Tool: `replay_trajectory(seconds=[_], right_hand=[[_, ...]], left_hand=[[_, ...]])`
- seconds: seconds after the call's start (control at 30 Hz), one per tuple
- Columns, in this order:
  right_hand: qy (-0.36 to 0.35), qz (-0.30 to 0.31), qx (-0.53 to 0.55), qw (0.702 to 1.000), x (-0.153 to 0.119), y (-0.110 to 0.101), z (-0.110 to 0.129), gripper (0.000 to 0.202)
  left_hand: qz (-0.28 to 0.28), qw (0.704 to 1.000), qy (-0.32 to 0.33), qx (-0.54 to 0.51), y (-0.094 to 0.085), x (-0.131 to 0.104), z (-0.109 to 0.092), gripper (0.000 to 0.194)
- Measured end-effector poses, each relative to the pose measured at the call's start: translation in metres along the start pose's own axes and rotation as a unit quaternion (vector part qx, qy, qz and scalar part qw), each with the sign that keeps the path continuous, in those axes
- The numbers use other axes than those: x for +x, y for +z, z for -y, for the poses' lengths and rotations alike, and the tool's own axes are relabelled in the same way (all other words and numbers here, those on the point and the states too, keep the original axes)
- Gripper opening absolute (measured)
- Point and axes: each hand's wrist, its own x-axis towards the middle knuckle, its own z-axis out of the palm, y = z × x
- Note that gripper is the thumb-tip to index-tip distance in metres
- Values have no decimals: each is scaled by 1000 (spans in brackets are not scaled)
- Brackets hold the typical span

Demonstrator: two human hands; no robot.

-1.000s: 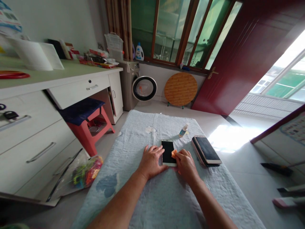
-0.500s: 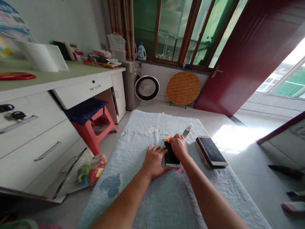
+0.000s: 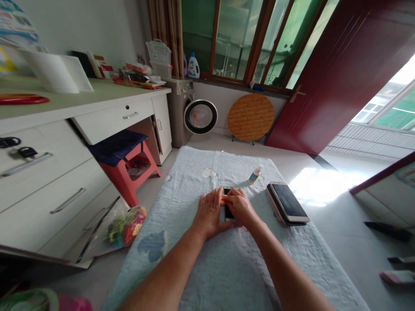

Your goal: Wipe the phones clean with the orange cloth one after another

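Note:
A white-framed smartphone (image 3: 228,213) with a dark screen lies flat on the cloth-covered table, partly hidden by both hands. My left hand (image 3: 209,216) is curved along its left side, fingers near the upper edge and thumb by the lower edge, holding it in place. My right hand (image 3: 239,206) is closed over the screen, pinching a small orange piece (image 3: 223,199), perhaps a wiping cloth. Behind my right hand stands a small spray bottle (image 3: 255,175) with a clear cap. Further right, a gold-edged phone (image 3: 289,201) rests on a stack of other devices.
A pale blue quilted cloth (image 3: 191,172) covers the table. On the left are a white desk (image 3: 113,116), a red stool (image 3: 129,181) and a bag of colourful pieces (image 3: 126,226). A washing machine (image 3: 178,116) with its door open and a round wooden board (image 3: 251,116) stand beyond.
My right hand has drawn the orange piece down and left across the screen, toward my left fingers. The left fingers are closer together. The spray bottle shows more fully.

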Motion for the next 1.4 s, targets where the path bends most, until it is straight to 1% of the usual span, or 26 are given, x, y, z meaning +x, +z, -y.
replay_trajectory(seconds=[0.1,0.23,0.3,0.4,0.5,0.63,0.73,0.93,1.03,1.17,1.4], right_hand=[[-14,21,21,999,-20,-4,7,22],[-36,49,43,997,-38,-9,15,20],[-33,57,52,996,-43,-13,15,19],[-18,68,54,996,-47,-21,10,20],[4,78,52,996,-52,-32,-1,22],[19,79,55,995,-58,-41,-14,23],[12,68,53,996,-57,-36,-12,21],[-48,23,52,997,-45,-7,7,20],[-54,19,55,997,-44,-3,10,19],[-33,42,63,997,-48,-14,8,21],[36,89,57,994,-57,-37,-3,20]], left_hand=[[25,1000,4,19,-1,0,0,103],[56,997,32,38,0,3,4,73],[64,997,39,36,1,4,6,67],[68,997,38,28,0,5,7,69],[77,996,34,23,-3,6,6,74],[84,996,29,25,-6,6,4,79],[83,996,28,23,-6,6,4,78],[64,996,45,36,1,7,9,73],[62,996,48,36,2,7,10,73],[75,996,42,27,-2,7,8,73],[98,995,31,20,-8,8,3,75]])
